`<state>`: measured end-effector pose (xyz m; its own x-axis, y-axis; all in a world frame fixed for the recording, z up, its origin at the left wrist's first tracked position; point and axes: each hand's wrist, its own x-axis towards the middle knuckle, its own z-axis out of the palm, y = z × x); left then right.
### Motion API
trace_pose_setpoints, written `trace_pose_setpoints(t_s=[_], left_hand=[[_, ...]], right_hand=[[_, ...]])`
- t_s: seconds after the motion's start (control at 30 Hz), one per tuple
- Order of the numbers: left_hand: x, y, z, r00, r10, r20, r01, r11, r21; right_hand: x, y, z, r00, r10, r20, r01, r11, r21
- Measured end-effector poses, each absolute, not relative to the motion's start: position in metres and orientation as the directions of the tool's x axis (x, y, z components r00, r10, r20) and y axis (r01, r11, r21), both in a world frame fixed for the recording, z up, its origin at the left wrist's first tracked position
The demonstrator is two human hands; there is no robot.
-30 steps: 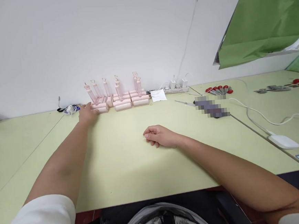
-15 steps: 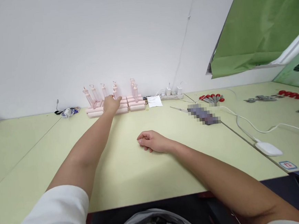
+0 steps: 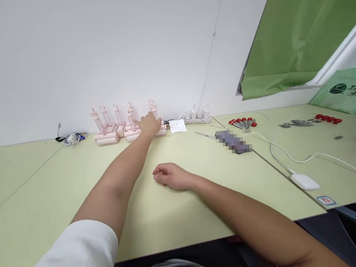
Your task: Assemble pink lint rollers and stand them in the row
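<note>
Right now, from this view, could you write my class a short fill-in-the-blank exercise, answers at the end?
The left hand is at the row of upright tubes coloured ____.
Compared with the left hand, the right hand is ____ the wall.
The hanging sheet at upper right is ____.
The paper by the power strip is ____.
Answers: pink; farther from; green; white.

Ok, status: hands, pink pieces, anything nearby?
Left hand at pink pieces, grip unclear. Right hand loosely curled. Pieces lined along wall; white paper beside them.
</note>
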<state>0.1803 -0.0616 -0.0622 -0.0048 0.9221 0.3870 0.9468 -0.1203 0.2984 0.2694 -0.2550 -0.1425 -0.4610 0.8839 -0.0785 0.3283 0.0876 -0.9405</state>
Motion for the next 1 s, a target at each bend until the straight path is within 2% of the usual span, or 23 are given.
trace_pose_setpoints(t_s=[0.17,0.33,0.47,0.57,0.67,0.77,0.87,1.0], left_hand=[[0.185,-0.054,-0.069,-0.064,0.955,0.288,0.904,-0.066,0.422],[0.184,-0.052,-0.074,-0.075,0.965,0.253,0.866,-0.062,0.496],[0.181,-0.062,-0.075,-0.055,0.956,0.289,0.851,-0.107,0.514],[0.173,-0.084,-0.073,-0.043,0.935,0.352,0.825,-0.165,0.54],[0.156,-0.12,-0.072,-0.06,0.906,0.418,0.7,-0.261,0.665],[0.134,-0.162,-0.075,-0.109,0.916,0.385,0.475,-0.293,0.83],[0.115,-0.198,-0.085,-0.143,0.955,0.258,0.25,-0.218,0.943],[0.098,-0.224,-0.104,-0.066,0.985,0.163,0.105,-0.155,0.982]], right_hand=[[0.266,-0.258,-0.133,-0.452,0.889,-0.079,0.35,0.095,-0.932],[0.266,-0.26,-0.132,-0.455,0.888,-0.068,0.349,0.108,-0.931],[0.267,-0.259,-0.136,-0.448,0.893,-0.051,0.31,0.101,-0.945],[0.266,-0.255,-0.138,-0.366,0.929,-0.055,0.275,0.051,-0.96],[0.265,-0.248,-0.136,-0.181,0.978,-0.102,0.158,-0.074,-0.985],[0.268,-0.24,-0.133,0.029,0.992,-0.12,-0.04,-0.118,-0.992],[0.272,-0.237,-0.133,-0.004,1.0,-0.012,-0.121,-0.013,-0.993],[0.275,-0.24,-0.136,-0.087,0.992,0.09,-0.127,0.078,-0.989]])
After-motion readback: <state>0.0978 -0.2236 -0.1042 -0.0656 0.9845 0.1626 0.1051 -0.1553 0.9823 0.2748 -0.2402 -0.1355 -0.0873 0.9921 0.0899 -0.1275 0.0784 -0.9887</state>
